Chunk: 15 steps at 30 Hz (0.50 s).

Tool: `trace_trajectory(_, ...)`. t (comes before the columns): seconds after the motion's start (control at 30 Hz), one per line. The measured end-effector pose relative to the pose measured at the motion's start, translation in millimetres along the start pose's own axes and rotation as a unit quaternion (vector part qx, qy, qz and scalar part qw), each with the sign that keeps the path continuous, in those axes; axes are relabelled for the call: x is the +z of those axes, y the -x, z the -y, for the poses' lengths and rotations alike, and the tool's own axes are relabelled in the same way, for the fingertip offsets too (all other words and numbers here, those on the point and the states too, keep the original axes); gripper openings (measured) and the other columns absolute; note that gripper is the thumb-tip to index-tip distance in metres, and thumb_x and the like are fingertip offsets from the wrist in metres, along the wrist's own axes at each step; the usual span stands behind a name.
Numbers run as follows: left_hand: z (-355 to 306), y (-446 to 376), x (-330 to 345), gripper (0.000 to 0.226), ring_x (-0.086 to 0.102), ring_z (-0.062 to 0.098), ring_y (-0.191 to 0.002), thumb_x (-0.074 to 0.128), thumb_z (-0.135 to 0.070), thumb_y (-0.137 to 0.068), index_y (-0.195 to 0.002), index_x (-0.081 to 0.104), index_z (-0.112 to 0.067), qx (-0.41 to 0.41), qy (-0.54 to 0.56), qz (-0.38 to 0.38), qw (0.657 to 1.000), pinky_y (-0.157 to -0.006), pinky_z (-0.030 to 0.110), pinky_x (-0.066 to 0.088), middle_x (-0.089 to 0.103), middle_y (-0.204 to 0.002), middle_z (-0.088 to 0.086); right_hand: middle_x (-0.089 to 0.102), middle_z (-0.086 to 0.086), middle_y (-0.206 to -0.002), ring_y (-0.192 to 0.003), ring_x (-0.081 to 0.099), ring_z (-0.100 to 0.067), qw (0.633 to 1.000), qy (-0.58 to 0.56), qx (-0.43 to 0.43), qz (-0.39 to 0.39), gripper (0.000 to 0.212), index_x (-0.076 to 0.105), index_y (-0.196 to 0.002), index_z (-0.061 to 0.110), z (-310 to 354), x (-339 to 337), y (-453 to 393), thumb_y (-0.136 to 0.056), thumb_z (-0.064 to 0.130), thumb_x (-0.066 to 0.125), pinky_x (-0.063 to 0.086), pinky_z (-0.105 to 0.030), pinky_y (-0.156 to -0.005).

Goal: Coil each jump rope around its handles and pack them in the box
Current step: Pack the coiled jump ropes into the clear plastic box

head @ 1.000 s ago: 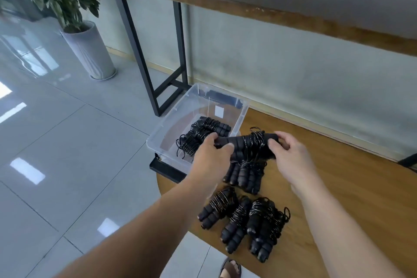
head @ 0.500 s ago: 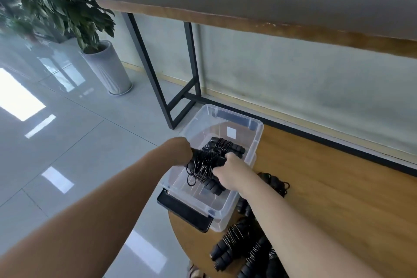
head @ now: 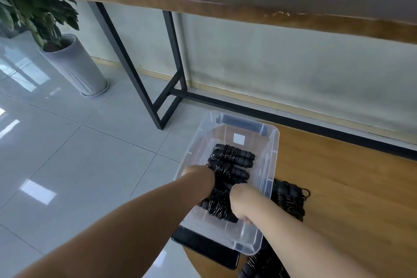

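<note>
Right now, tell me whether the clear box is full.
Partly full: coiled ropes cover the middle of the clear box; bare floor shows at both ends.

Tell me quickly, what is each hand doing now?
Left hand: grips the coiled jump rope in the box.
Right hand: grips the same rope.

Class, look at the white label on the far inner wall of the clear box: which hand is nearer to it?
Left. The left hand sits further into the box, closer to the white label; the right hand lies nearer the box's near end.
</note>
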<state>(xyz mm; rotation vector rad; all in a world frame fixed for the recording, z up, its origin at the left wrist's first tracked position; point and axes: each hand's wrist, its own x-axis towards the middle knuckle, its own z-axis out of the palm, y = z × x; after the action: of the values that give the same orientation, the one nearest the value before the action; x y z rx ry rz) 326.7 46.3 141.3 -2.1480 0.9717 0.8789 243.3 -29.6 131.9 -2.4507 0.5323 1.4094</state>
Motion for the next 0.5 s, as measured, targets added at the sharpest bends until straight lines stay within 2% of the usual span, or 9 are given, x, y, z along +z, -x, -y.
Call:
trace_trajectory(0.07, 1.4, -18.1, 12.0, 0.036, 0.057, 0.021, -0.119, 0.066, -0.014, -0.092, -0.128, 0.060, -0.009, 0.029, -0.018, -0.024, 0.999, -0.095, 0.030, 0.047, 0.060, -0.128, 0.005, 0.055, -0.008, -0.094, -0.071, 0.050, -0.022, 0.999, 0.030, 0.021, 0.029, 0.030, 0.059, -0.123, 0.000, 6.0, -0.3, -12.2, -0.093, 0.001, 0.056, 0.048, -0.030, -0.083)
trace_trajectory(0.1, -1.5, -20.0, 15.5, 0.038, 0.053, 0.022, -0.123, 0.065, -0.016, -0.093, -0.130, 0.059, -0.009, 0.035, -0.025, -0.017, 0.999, -0.098, 0.030, 0.045, 0.057, -0.131, 0.006, 0.051, -0.007, -0.089, -0.075, 0.051, -0.022, 0.997, 0.059, 0.033, 0.039, 0.021, 0.061, -0.114, 0.003, 6.6, -0.6, -12.4, -0.094, 0.002, 0.056, 0.048, -0.030, -0.086)
trace_trajectory(0.13, -1.6, -24.4, 20.4, 0.036, 0.052, 0.022, -0.125, 0.064, -0.016, -0.093, -0.129, 0.059, -0.009, 0.050, -0.045, -0.016, 0.998, -0.098, 0.030, 0.043, 0.057, -0.132, 0.007, 0.048, -0.005, -0.083, -0.074, 0.051, -0.021, 0.996, 0.083, 0.027, 0.028, 0.006, 0.060, -0.099, 0.006, 8.6, 0.4, -14.9, -0.095, 0.004, 0.055, 0.048, -0.030, -0.085)
trace_trajectory(0.2, 0.3, -29.2, 26.2, 0.031, 0.057, 0.022, -0.118, 0.064, -0.012, -0.093, -0.124, 0.062, -0.008, 0.066, -0.037, -0.026, 0.997, -0.086, 0.028, 0.044, 0.062, -0.127, 0.007, 0.044, -0.004, -0.076, -0.068, 0.048, -0.019, 0.987, 0.150, 0.011, 0.049, 0.015, 0.054, -0.083, 0.008, 13.4, 2.2, -21.0, -0.098, 0.011, 0.054, 0.049, -0.030, -0.085)
trace_trajectory(0.27, 1.4, -38.2, 33.3, 0.030, 0.060, 0.024, -0.114, 0.062, -0.005, -0.092, -0.122, 0.063, -0.006, 0.069, -0.009, -0.030, 0.997, -0.081, 0.029, 0.045, 0.063, -0.123, 0.009, 0.043, -0.004, -0.077, -0.076, 0.050, -0.022, 0.974, 0.210, -0.001, 0.081, 0.016, 0.057, -0.090, 0.007, 18.2, 1.1, -28.5, -0.101, 0.018, 0.052, 0.049, -0.032, -0.092)
trace_trajectory(0.33, 0.9, -40.2, 34.8, 0.031, 0.060, 0.025, -0.115, 0.059, 0.001, -0.092, -0.122, 0.063, -0.004, 0.069, 0.011, -0.023, 0.997, -0.086, 0.030, 0.047, 0.062, -0.124, 0.010, 0.048, -0.007, -0.083, -0.078, 0.051, -0.026, 0.971, 0.222, -0.009, 0.090, 0.019, 0.060, -0.102, 0.006, 20.9, -0.8, -38.8, -0.101, 0.024, 0.054, 0.047, -0.036, -0.098)
trace_trajectory(0.4, 0.1, -43.6, 34.4, 0.032, 0.059, 0.026, -0.116, 0.059, 0.003, -0.091, -0.122, 0.063, -0.003, 0.076, 0.023, -0.016, 0.997, -0.088, 0.032, 0.047, 0.061, -0.125, 0.011, 0.057, -0.009, -0.109, -0.096, 0.057, -0.028, 0.972, 0.208, -0.011, 0.108, 0.040, 0.055, -0.131, 0.006, 22.4, -2.8, -45.8, -0.099, 0.030, 0.057, 0.046, -0.040, -0.101)
trace_trajectory(0.47, -1.4, -46.6, 35.2, 0.033, 0.059, 0.027, -0.116, 0.060, 0.005, -0.090, -0.122, 0.062, -0.003, 0.078, 0.028, -0.012, 0.996, -0.090, 0.033, 0.048, 0.061, -0.125, 0.011, 0.055, -0.005, -0.131, -0.116, 0.055, -0.026, 0.976, 0.182, -0.003, 0.115, 0.051, 0.048, -0.140, 0.010, 20.6, -3.6, -53.5, -0.098, 0.036, 0.058, 0.046, -0.040, -0.100)
trace_trajectory(0.5, -2.4, -48.7, 35.7, 0.034, 0.059, 0.027, -0.116, 0.059, 0.005, -0.090, -0.123, 0.062, -0.003, 0.078, 0.030, -0.011, 0.996, -0.091, 0.034, 0.049, 0.061, -0.126, 0.011, 0.054, -0.004, -0.136, -0.121, 0.055, -0.026, 0.976, 0.182, -0.004, 0.116, 0.052, 0.049, -0.140, 0.011, 19.1, -4.1, -54.7, -0.097, 0.037, 0.059, 0.047, -0.039, -0.098)
